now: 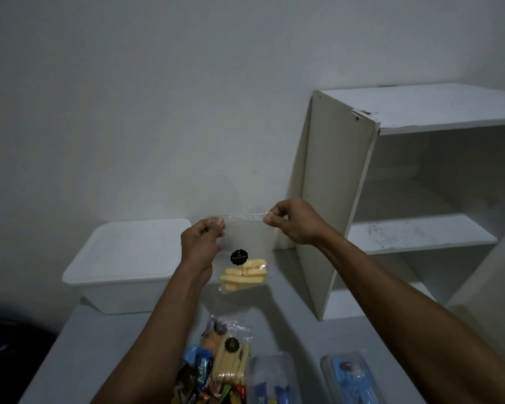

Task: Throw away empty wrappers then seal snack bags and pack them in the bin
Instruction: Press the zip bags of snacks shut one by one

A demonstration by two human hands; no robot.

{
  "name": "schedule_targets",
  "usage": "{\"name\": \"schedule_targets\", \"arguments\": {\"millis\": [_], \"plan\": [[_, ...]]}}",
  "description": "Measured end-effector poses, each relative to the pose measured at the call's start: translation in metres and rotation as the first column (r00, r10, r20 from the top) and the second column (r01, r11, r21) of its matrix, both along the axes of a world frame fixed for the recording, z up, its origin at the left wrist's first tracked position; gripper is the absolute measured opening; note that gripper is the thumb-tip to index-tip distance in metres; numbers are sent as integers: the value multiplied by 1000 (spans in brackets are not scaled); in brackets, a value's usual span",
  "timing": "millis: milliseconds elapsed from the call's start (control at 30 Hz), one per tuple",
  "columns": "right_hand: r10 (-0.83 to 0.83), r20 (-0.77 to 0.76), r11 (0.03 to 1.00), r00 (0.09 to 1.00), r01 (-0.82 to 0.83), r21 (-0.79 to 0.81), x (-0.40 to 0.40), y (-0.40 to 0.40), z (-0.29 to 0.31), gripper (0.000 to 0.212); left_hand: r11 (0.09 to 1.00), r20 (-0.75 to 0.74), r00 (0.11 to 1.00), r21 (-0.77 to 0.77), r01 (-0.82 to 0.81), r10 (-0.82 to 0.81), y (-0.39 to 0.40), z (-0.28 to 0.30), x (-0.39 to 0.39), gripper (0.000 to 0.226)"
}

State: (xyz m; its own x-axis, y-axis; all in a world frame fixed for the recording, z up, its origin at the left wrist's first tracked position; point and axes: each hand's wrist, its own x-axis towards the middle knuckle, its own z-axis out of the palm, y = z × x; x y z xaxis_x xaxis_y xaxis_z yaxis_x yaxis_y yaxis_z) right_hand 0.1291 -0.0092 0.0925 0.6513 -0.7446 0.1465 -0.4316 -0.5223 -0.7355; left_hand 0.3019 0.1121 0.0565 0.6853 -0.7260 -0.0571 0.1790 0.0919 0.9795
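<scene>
I hold a clear zip snack bag (247,243) up in front of me, above the table. It has a black round label and several yellow sticks at its bottom. My left hand (200,246) pinches the bag's top left corner. My right hand (293,221) pinches the top right corner at the zip strip. A white lidded bin (126,263) stands closed on the table to the left, behind my left arm. A pile of snack bags and wrappers (216,371) lies at the table's near edge, partly hidden by my left forearm.
A white open shelf unit (405,176) stands on the table at the right against the wall. Two clear plastic containers (274,380) (353,377) with blue contents lie at the front right. A dark object (9,351) sits off the table at the lower left.
</scene>
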Motion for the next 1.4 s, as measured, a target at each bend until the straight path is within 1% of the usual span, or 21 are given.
{"name": "schedule_targets", "arguments": {"millis": [167,300,533,600,700,767,867,967,1067,1133,1267,1333,1400], "plan": [[-53,120,993,991,40,108,3,2,-6,25,1000,-60,998,4,12,-12,4,1,3,10],[-79,123,993,989,67,98,1,4,-9,25,1000,-115,993,-8,1,-2,8,4,9,8],[-40,151,984,988,13,177,9,17,-8,23,997,-104,992,-12,-71,70,10,7,11,10],[-37,133,989,990,17,148,17,23,-7,22,999,-76,996,-17,-51,49,10,6,8,11],[-32,82,999,996,28,40,29,30,-5,19,1000,-26,1000,-20,7,-7,12,5,4,11],[-38,75,999,996,39,-13,32,32,-3,16,999,9,999,-12,50,-50,14,5,4,8],[-33,71,999,997,36,-37,31,33,-5,13,997,64,995,9,80,-81,17,4,4,8],[-22,96,1000,995,20,22,30,35,-8,16,997,106,991,15,77,-78,17,2,5,12],[7,103,992,995,-21,128,28,36,-3,27,997,145,986,14,75,-76,16,1,7,13],[34,72,980,997,-48,193,27,36,5,29,995,186,977,19,101,-103,17,2,8,12],[84,-20,952,996,-74,297,22,35,20,23,983,258,949,51,174,-181,15,3,11,8],[96,-46,924,994,-72,376,21,36,23,30,979,257,945,55,194,-202,13,4,11,5],[93,-33,901,995,-70,428,21,39,23,38,976,262,940,51,212,-218,13,5,11,5]]}}
